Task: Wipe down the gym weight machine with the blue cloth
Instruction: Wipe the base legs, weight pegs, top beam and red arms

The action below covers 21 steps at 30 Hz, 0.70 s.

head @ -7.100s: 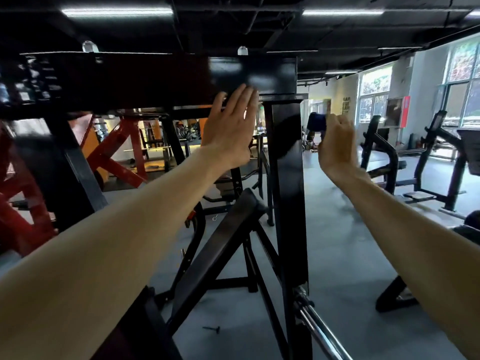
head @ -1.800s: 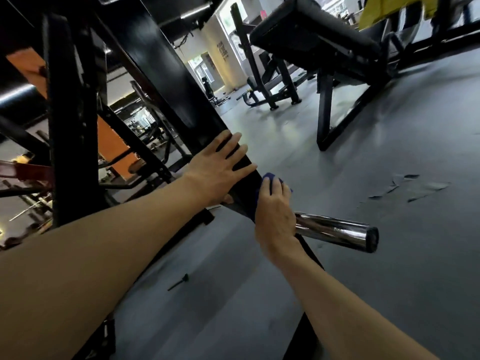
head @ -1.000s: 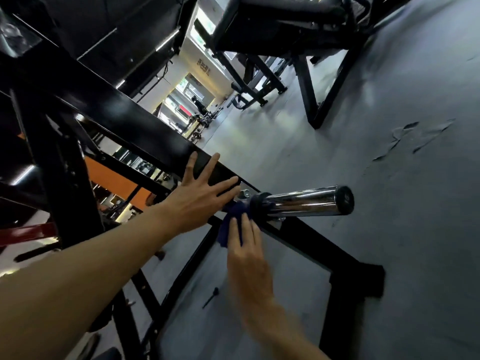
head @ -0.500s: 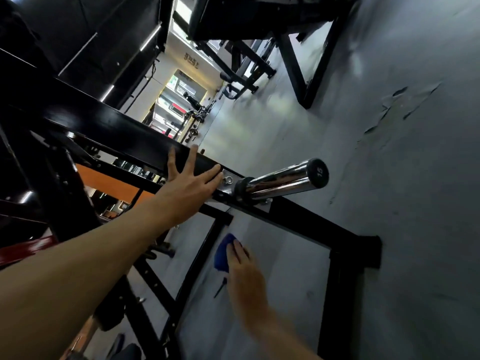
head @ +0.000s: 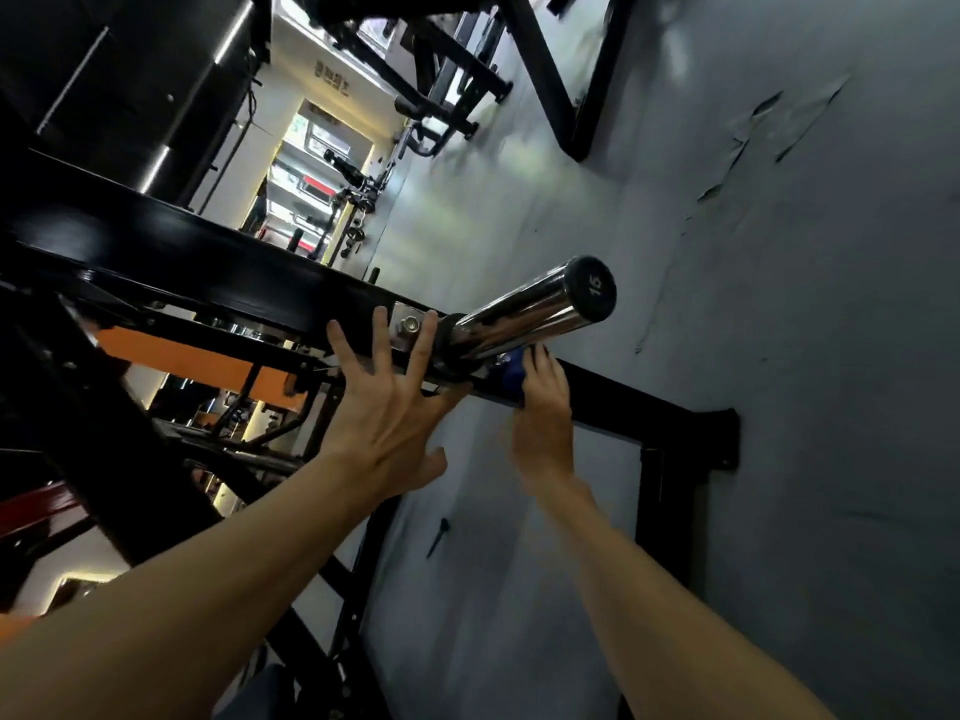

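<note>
while the head view tilts hard, the left hand (head: 387,407) lies spread with straight fingers against the black frame bar (head: 208,283) at centre. just right of it the right hand (head: 543,407) presses the blue cloth (head: 514,374) onto the bar beneath the chrome weight peg (head: 524,317), fingers laid over it. best, i judge, to rub along the bar in firm strokes. the peg's collar crowds the cloth. a bolt (head: 410,324) sits between the left fingers; a bench frame (head: 550,75) stands at the upper middle.
</note>
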{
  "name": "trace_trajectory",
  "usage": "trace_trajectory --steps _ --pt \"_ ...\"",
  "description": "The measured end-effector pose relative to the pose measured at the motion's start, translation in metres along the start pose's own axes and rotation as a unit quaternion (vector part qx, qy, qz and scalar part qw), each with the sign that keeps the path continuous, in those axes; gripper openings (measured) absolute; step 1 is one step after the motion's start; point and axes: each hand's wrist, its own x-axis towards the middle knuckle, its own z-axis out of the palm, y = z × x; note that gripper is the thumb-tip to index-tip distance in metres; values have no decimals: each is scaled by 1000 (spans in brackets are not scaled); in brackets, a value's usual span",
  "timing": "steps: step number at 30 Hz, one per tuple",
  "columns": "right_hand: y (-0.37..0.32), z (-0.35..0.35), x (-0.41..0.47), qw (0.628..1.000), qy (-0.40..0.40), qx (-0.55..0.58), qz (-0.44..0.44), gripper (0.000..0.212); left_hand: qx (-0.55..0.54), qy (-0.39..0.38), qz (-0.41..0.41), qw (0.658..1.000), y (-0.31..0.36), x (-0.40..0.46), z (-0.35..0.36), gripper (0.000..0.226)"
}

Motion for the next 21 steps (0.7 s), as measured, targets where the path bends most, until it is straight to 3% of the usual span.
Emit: trace_trajectory --steps 3,8,14,21 --pt "8 -3 24 1000 0 -25 9 84 5 -5 -13 1000 4 3 -1 91" --pt "4 -13 -49 998 1 -59 -37 78 -4 4 -24 1000 5 3 1 90" --pt "8 -14 7 996 -18 -79 -28 77 -2 -8 -26 1000 5 3 -3 91" --pt "18 -34 -63 996 -77 -27 -30 72 -53 11 -38 998 8 -4 -11 80"
